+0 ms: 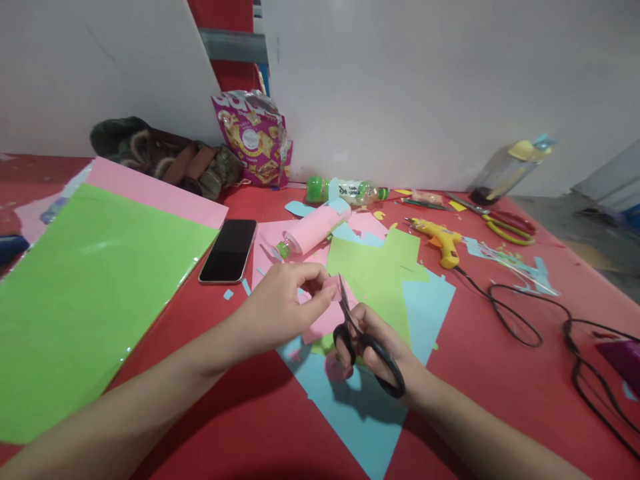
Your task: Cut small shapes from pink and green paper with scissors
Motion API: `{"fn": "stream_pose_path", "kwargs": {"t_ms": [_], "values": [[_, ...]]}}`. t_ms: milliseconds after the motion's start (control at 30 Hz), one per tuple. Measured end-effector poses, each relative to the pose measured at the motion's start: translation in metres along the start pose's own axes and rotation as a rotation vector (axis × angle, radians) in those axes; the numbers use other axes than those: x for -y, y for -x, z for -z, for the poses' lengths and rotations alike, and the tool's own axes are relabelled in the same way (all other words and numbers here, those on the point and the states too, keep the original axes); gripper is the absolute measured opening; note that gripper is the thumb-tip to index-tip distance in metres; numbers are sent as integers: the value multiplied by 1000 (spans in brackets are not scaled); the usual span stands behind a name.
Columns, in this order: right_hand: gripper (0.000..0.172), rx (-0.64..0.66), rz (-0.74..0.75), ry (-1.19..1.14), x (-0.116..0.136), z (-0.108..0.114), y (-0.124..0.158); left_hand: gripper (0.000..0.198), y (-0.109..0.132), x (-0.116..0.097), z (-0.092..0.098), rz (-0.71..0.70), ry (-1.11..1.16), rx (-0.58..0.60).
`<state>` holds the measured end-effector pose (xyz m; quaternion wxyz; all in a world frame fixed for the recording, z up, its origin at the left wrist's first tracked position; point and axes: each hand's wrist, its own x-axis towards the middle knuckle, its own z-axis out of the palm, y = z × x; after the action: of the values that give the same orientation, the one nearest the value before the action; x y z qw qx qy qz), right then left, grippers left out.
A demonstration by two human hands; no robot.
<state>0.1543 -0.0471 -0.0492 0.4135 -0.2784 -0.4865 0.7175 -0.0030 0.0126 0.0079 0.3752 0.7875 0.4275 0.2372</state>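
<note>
My left hand (pixel 295 297) pinches a small piece of pink paper (pixel 332 288) between thumb and fingers. In my right hand (pixel 383 337) is a pair of black-handled scissors (pixel 383 367), their blades pointing up and touching the pink piece's right side. Beneath both hands lie overlapping sheets: green paper (pixel 370 267), blue paper (pixel 373 427) and pink paper (pixel 320 327). Just beyond my left hand, a bottle wrapped in pink paper (pixel 317 230) rests on its side, its green cap toward me.
A black phone (pixel 229 251) and a large green sheet (pixel 95 287) lie left. A yellow glue gun (pixel 440 240) with a trailing black cord (pixel 505 327) and red-yellow scissors (pixel 510 227) are right. Behind stand a purple snack bag (pixel 255 143) and, lying down, a green-capped bottle (pixel 350 191).
</note>
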Motion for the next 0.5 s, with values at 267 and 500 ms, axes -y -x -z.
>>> {"fn": "stream_pose_path", "kwargs": {"t_ms": [267,500], "values": [[40,1,-18,4,1,0,-1,24,1,-1,1,0,-36,4],[40,-10,-16,20,-1,1,0,24,0,1,0,-5,-51,-10]]}}
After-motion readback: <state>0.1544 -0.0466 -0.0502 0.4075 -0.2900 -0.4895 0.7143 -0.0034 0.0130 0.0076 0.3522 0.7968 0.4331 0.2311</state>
